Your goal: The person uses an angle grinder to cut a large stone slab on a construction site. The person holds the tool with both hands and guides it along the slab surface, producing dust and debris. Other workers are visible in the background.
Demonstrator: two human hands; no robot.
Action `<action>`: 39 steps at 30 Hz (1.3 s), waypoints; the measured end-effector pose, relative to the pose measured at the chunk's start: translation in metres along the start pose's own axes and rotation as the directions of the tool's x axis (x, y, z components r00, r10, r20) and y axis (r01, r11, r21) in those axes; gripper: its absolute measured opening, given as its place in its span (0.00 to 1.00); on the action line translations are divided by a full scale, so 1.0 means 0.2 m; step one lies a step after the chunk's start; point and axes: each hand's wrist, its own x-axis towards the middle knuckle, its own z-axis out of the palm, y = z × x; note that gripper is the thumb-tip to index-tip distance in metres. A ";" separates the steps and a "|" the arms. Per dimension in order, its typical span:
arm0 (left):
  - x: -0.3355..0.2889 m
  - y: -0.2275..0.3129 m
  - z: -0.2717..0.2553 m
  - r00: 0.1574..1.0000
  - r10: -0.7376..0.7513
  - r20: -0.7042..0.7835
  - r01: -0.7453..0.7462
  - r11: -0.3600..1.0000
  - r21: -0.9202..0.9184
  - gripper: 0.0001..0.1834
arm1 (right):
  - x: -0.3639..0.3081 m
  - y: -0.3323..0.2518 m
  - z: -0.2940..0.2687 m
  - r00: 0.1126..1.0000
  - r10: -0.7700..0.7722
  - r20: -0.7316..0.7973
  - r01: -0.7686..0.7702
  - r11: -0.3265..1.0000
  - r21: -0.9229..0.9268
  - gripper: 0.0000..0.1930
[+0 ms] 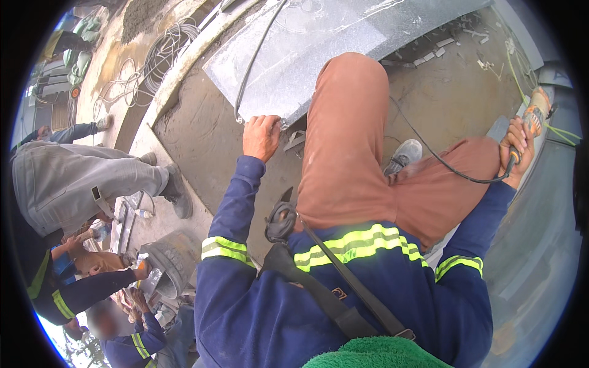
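A dusty orange-and-black angle grinder (535, 113) is in my right hand (517, 146), held off to the right beside my bent knee. My fingers wrap its body, and a black cord (454, 158) runs from its rear end back past my legs. On the other side, my left hand (261, 136) has its fingers curled closed over the near corner of a large grey metal sheet (343, 46). A small bright piece shows by those fingertips, too unclear to name. Another dark cable (261, 52) lies over the sheet and ends near the same hand.
Left of me, several people work near a grey bucket (175, 264). A coiled cable (172, 52) lies at the upper left. Small offcuts (438, 50) litter the grey floor beyond my knee. Green cord (561, 132) hangs by the grinder, along a grey panel (546, 214) at right.
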 end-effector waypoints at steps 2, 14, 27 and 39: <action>0.06 0.04 -0.04 0.990 0.129 0.063 -0.138 0.979 0.153 0.09 | 0.00 -0.03 -0.01 1.000 0.014 0.016 -0.014 1.000 0.015 0.08; 0.21 0.04 -0.01 0.799 0.471 0.375 -0.589 0.741 0.324 0.06 | 0.00 -0.01 0.00 1.000 0.015 0.007 -0.015 0.999 0.028 0.07; 0.02 -0.01 -0.18 0.934 0.233 0.272 -0.305 0.915 0.265 0.07 | -0.02 -0.05 -0.03 1.000 -0.022 -0.011 0.023 0.997 0.080 0.08; 0.08 0.09 0.01 0.929 0.243 0.280 -0.339 0.862 0.376 0.06 | 0.00 -0.02 -0.03 1.000 -0.003 0.013 0.002 0.997 0.072 0.06</action>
